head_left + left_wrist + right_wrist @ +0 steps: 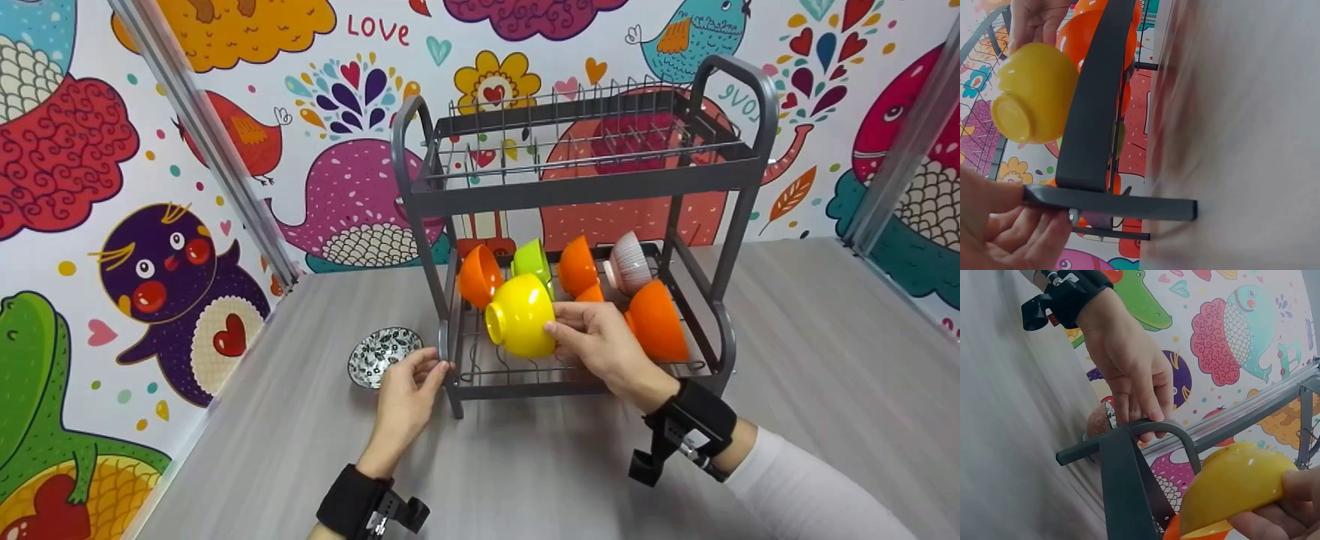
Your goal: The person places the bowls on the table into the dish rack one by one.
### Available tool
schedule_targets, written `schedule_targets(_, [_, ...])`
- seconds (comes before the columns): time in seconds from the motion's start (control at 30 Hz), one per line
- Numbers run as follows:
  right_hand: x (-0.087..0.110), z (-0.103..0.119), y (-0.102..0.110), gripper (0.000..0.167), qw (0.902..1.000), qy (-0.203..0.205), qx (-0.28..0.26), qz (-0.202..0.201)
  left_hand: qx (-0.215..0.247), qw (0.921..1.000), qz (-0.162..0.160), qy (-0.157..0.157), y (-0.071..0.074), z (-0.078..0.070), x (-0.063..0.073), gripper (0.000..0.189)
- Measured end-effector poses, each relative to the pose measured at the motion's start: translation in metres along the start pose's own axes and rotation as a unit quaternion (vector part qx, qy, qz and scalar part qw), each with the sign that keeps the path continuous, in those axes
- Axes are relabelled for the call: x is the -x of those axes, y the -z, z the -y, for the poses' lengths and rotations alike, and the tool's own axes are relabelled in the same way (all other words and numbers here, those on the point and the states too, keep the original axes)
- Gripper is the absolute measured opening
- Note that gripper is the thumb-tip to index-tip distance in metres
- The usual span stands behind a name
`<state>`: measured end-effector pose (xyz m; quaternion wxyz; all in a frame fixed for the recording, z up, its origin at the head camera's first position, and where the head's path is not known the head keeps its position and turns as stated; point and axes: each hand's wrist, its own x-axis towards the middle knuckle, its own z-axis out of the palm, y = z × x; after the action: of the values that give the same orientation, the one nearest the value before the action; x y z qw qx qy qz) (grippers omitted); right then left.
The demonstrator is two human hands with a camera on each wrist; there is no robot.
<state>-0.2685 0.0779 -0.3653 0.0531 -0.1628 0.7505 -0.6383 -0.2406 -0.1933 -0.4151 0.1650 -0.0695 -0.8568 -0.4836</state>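
Observation:
My right hand (607, 341) pinches a yellow bowl (525, 316) by its rim, tilted on its side with its foot toward the left. The bowl is over the front of the lower shelf of a dark grey two-tier dish rack (495, 391). My left hand (409, 390) grips the rack's front left post, thumb and fingers around it, as the left wrist view also shows. Behind the yellow bowl, an orange bowl (480, 276), a green bowl (531, 260), another orange bowl (577, 266) and a white striped bowl (630, 262) stand on edge. A larger orange bowl (658, 322) leans at the right.
A black-and-white patterned bowl (384, 357) rests on the grey table (300, 450), left of the rack. The rack's upper wire basket (585, 150) holds no dishes. Walls with cartoon prints (352, 195) stand behind and to the left.

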Motion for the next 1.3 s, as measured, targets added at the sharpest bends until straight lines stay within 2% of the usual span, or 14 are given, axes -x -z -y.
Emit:
schedule_targets(0.17, [-0.003,-0.006,-0.005,0.041,0.9992,-0.028,0.007,-0.03,0.004,0.9999,0.011,-0.006,0.0,0.001,-0.001,0.028])
schedule_targets(0.3, [-0.005,-0.009,-0.008,0.039,0.9979,-0.038,0.02,-0.049,0.003,0.9999,0.013,0.002,0.0,0.001,-0.002,0.026])
schedule_targets(0.47, [-0.006,-0.012,-0.013,0.038,0.9947,-0.039,0.062,-0.073,0.001,0.9998,0.015,0.01,0.0,0.0,-0.003,0.026])
schedule_targets(0.7, [-0.006,-0.013,-0.017,0.036,0.9843,-0.007,0.146,-0.099,0.004,0.9998,0.016,0.014,0.001,-0.001,-0.003,0.027])
schedule_targets(0.9, [-0.006,-0.016,-0.019,0.03,0.9756,0.033,0.186,-0.113,0.001,0.9999,0.015,0.005,0.002,0.001,-0.003,0.022])
schedule_targets(1.07, [-0.006,-0.017,-0.022,0.015,0.9626,0.063,0.235,-0.119,0.001,0.9999,0.013,-0.006,0.002,0.002,-0.002,0.021])
schedule_targets(1.17, [-0.005,-0.017,-0.024,0.012,0.9562,0.072,0.256,-0.123,0.006,0.9999,0.014,-0.007,0.002,0.003,-0.002,0.022])
schedule_targets(1.3, [-0.005,-0.017,-0.025,0.012,0.9521,0.079,0.266,-0.129,0.007,0.9999,0.013,-0.006,0.001,0.004,-0.002,0.022])
